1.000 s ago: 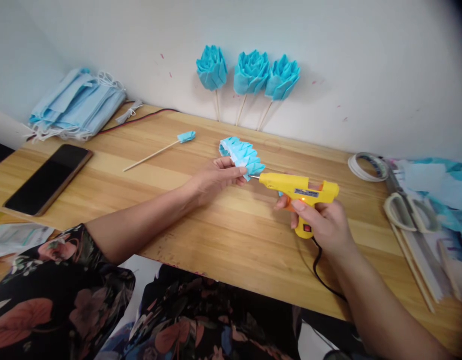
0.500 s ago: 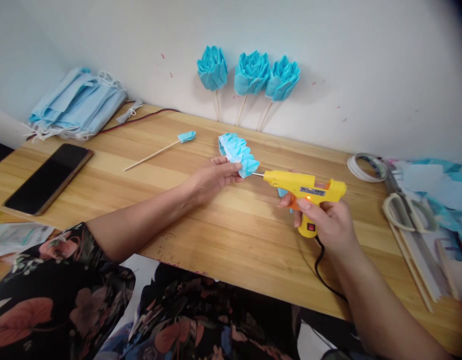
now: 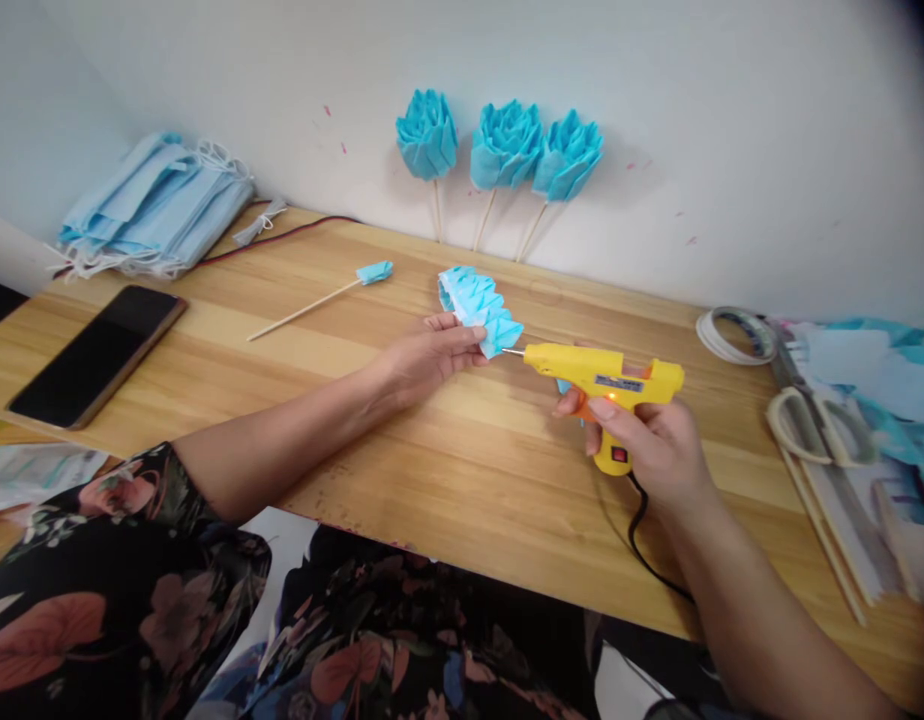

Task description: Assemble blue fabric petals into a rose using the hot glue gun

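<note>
My left hand (image 3: 436,352) pinches a folded strip of blue fabric petals (image 3: 477,305) between thumb and fingers, above the wooden table (image 3: 432,470). In my right hand (image 3: 657,440) is a yellow glue gun (image 3: 604,372), its orange light lit and fingers around the trigger. The metal nozzle points left and meets the strip's right end; whether it touches cannot be made out. A small blue piece shows partly behind the gun. Left of the strip, a thin stick (image 3: 304,310) with a blue bud (image 3: 374,272) on its end lies on the table.
Blue fabric flowers (image 3: 507,145) on sticks lean against the wall. A stack of face masks (image 3: 154,205) and a phone (image 3: 98,355) lie at left. On the right are a tape roll (image 3: 736,336), scissors (image 3: 818,425), wooden sticks (image 3: 820,530) and fabric scraps (image 3: 859,360). The gun's black cord (image 3: 642,540) trails toward me.
The glue gun in my right hand has shifted slightly left, bringing its nozzle a little further to the strip's end. My left hand and the strip have barely moved.
</note>
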Demonstrator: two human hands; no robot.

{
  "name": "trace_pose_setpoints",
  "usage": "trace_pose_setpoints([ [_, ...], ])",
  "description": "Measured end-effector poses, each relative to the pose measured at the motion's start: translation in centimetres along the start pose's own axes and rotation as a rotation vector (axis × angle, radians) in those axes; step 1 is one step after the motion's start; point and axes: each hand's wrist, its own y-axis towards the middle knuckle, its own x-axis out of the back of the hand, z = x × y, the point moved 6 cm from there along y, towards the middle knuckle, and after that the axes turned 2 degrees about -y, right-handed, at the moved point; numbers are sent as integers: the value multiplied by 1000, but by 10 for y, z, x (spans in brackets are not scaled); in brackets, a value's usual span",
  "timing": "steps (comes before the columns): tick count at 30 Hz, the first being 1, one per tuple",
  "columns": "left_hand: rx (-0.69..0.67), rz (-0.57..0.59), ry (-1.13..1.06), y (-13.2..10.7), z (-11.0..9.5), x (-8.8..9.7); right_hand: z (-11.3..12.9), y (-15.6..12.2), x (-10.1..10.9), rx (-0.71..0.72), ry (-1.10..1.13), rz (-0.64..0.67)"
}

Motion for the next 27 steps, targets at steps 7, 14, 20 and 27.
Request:
trace_pose_setpoints([
  [7,16,-22,-29,-1,0,1,1,-2,0,-14,13,-6],
  [14,18,-15,-14,0,0,1,1,-2,1,-10,-2,6],
  [20,31,-30,-56,-2,0,-1,0,-1,0,-9,-4,6],
  [27,45,-46,-64,-2,0,-1,2,-1,-1,-3,-9,-3],
])
